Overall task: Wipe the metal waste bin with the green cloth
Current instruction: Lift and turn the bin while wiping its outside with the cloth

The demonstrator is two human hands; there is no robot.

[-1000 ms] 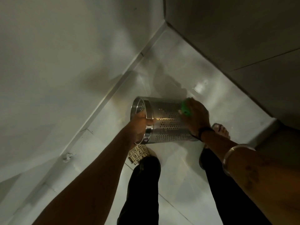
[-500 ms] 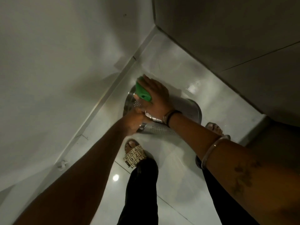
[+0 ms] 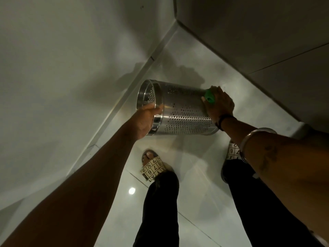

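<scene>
The metal waste bin (image 3: 183,111) is a shiny perforated steel cylinder, held off the floor on its side with its open mouth pointing left. My left hand (image 3: 146,120) grips the polished rim at the mouth. My right hand (image 3: 219,104) presses the green cloth (image 3: 209,97) against the bin's right end, near its base. Only a small fold of the cloth shows between my fingers. The bin's base is hidden behind my right hand.
I stand in a room corner: a pale wall (image 3: 62,77) on the left, a grey wall (image 3: 258,32) on the right, glossy floor tiles (image 3: 195,184) below. My feet in number-patterned sandals (image 3: 153,168) are under the bin.
My right hand with the cloth has swept from the bin's mouth at the left back along the side to its right end. My left hand kept its grip on the rim.
</scene>
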